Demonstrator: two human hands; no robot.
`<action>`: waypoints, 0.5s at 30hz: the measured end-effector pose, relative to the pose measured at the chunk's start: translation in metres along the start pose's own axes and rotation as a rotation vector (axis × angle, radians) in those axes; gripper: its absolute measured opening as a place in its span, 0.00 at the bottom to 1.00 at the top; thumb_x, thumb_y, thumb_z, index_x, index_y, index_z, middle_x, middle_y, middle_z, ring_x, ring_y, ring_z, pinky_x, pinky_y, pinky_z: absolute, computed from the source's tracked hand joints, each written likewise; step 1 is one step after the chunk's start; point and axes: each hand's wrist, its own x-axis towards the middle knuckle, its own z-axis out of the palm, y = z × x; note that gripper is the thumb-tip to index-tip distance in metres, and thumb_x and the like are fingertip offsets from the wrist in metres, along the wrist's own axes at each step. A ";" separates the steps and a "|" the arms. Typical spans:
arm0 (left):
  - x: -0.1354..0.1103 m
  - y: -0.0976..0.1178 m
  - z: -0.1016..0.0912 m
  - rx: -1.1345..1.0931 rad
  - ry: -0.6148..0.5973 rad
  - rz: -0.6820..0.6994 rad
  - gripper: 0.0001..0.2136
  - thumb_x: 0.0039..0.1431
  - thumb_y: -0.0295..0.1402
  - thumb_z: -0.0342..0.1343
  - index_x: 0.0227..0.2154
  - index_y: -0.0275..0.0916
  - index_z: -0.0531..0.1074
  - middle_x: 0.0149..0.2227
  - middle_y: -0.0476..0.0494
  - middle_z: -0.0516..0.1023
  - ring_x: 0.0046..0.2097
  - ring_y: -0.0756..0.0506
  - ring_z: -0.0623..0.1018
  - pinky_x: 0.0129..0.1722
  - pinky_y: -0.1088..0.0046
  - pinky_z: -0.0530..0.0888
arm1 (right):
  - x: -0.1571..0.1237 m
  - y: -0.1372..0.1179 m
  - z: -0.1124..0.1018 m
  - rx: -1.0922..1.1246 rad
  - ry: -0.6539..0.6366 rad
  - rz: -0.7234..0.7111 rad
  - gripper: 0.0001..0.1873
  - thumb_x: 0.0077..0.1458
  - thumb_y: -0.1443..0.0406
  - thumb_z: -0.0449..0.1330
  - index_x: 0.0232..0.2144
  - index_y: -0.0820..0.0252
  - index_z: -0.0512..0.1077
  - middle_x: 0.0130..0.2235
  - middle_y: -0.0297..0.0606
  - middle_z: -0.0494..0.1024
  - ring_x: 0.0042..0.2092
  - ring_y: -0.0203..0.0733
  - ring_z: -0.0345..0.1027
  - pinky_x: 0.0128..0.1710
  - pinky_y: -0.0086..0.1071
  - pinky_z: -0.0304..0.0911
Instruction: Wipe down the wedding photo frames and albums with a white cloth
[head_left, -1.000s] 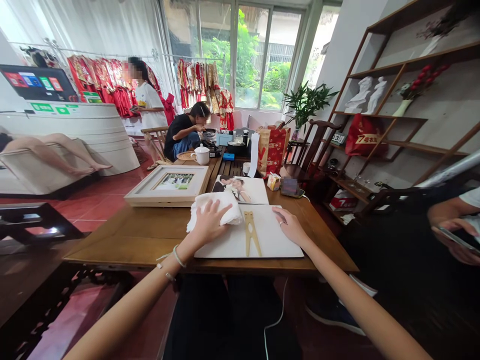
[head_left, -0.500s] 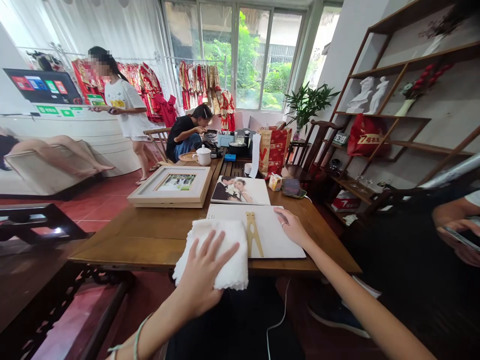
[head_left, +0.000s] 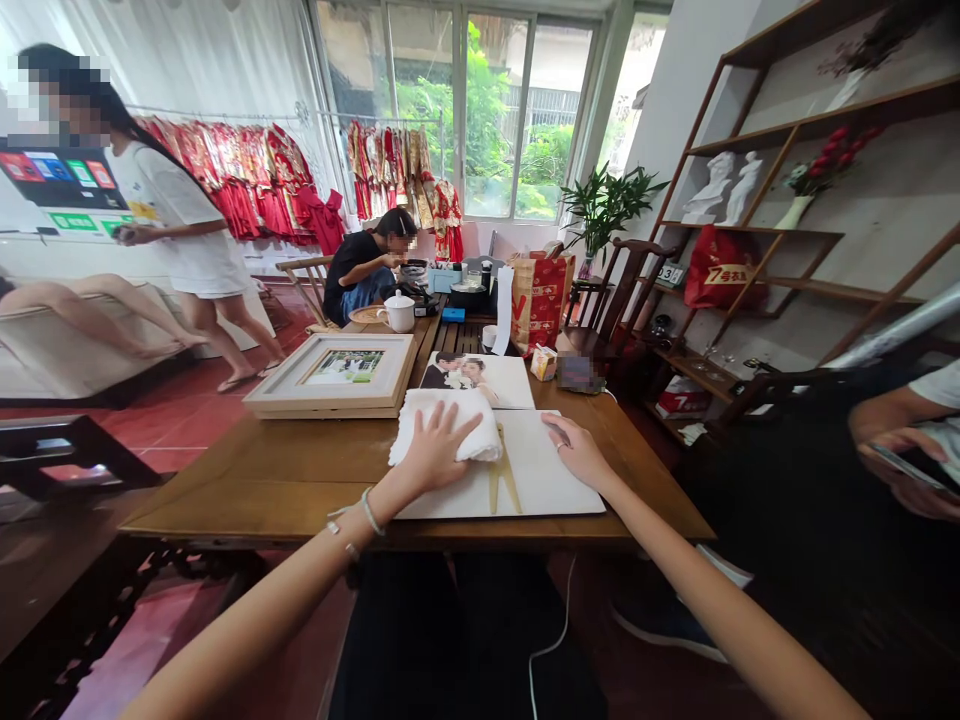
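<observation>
My left hand (head_left: 437, 447) lies spread and flat on a folded white cloth (head_left: 420, 412), pressing it against the white page (head_left: 559, 485) of what looks like an open photo album. Its far page carries a photo of a couple (head_left: 495, 380). At the white page's upper right, my right hand (head_left: 579, 450) rests with loosely bent fingers, gripping nothing that I can see. Between the hands is a flat, yellow, two-legged shape (head_left: 504, 480) on the page; the cloth covers part of its upper end. I cannot tell whether it is an object or printed.
Stacked picture frames (head_left: 330, 375) sit left on the wooden table (head_left: 247, 480). Beyond are a lidded white mug (head_left: 400, 315), a paper bag (head_left: 540, 300) and a small box (head_left: 544, 363). A person is seated across, another walks at left, and a third holds a phone at right.
My left hand has pushed the cloth forward from the table's near edge onto the page, partly covering the yellow shape. My right hand stays in place. The person at left has walked nearer.
</observation>
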 end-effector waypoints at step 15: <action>-0.070 0.039 -0.009 -0.036 -0.065 0.012 0.42 0.45 0.29 0.55 0.64 0.47 0.44 0.67 0.37 0.41 0.65 0.31 0.39 0.59 0.45 0.45 | 0.001 0.001 -0.001 -0.023 -0.008 0.003 0.19 0.53 0.70 0.49 0.46 0.59 0.71 0.50 0.44 0.74 0.53 0.45 0.66 0.56 0.43 0.58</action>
